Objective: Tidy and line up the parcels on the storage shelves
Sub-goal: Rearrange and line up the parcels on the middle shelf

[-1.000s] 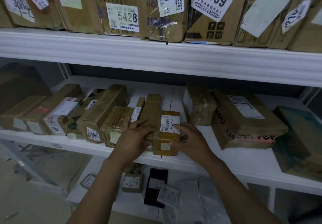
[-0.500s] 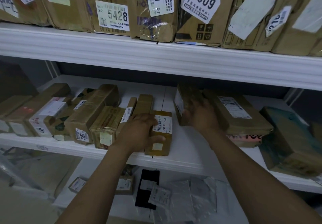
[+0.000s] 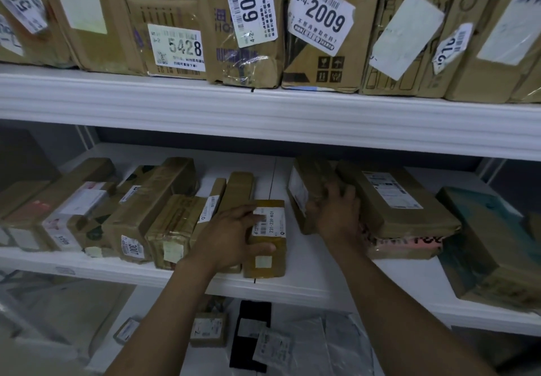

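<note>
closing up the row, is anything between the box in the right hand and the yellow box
Nothing visible. Only bare shelf lies between the taped box that the right hand grips and the yellow box under the left hand.

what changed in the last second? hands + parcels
The right hand let go of the small yellow parcel, moved right and further back, and now grips the brown parcel standing beside the big flat parcel. The left hand stayed resting on the small yellow parcel, which kept its place at the front of the shelf. The other parcels look unmoved.
</note>
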{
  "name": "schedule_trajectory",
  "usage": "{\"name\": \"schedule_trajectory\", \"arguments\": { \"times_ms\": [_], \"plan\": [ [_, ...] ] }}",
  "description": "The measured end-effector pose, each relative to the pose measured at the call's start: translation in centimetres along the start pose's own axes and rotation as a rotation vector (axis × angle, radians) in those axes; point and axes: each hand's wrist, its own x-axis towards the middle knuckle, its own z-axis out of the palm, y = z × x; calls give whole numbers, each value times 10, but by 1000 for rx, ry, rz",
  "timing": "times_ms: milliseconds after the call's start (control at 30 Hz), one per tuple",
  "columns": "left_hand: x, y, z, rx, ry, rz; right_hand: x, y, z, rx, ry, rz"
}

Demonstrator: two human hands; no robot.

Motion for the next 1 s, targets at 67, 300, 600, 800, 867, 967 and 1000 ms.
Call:
{"name": "schedule_trajectory", "arguments": {
  "times_ms": [67, 300, 600, 800, 867, 967, 1000],
  "plan": [
    [0, 5, -3, -7, -8, 4, -16, 6, -6, 119, 76, 17],
    [13, 52, -15, -320, 125, -51, -58, 12, -46, 547, 362, -75],
    [29, 107, -11, -731, 78, 34, -92, 47, -109, 1011, 489, 222],
    [12, 123, 3, -1121, 78, 42, -102, 78, -123, 1305, 282, 364],
    [5, 124, 4, -1144, 89, 58, -105, 83, -125, 1248, 170, 358],
    [-5, 127, 2, -1142, 76, 83, -109, 87, -129, 1085, 21, 345],
    [-8, 127, 2, -1127, 75, 90, -110, 86, -131, 1055, -21, 342]
  ]
}}
